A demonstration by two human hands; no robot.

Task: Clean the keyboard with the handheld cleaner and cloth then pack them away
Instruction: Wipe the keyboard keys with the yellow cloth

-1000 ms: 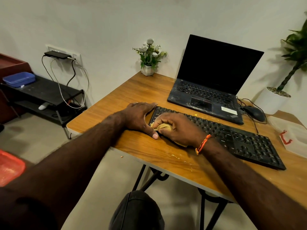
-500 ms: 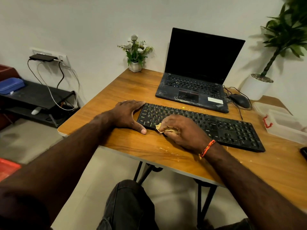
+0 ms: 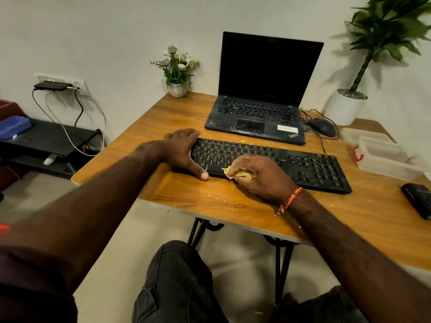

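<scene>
Right hand point(image 3: 258, 176) grips a crumpled cloth point(image 3: 238, 174) on the keyboard point(image 3: 312, 169); left hand point(image 3: 184, 152), apparently flat, braces its end.

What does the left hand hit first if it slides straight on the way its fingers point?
Probably nothing near: the left hand points along the bare table past the keyboard's left end, roughly toward the small flower pot at the wall. Depth is uncertain.

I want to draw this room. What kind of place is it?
Probably a small home or office workspace: a wooden desk holds an open laptop, a black keyboard and a mouse.
</scene>
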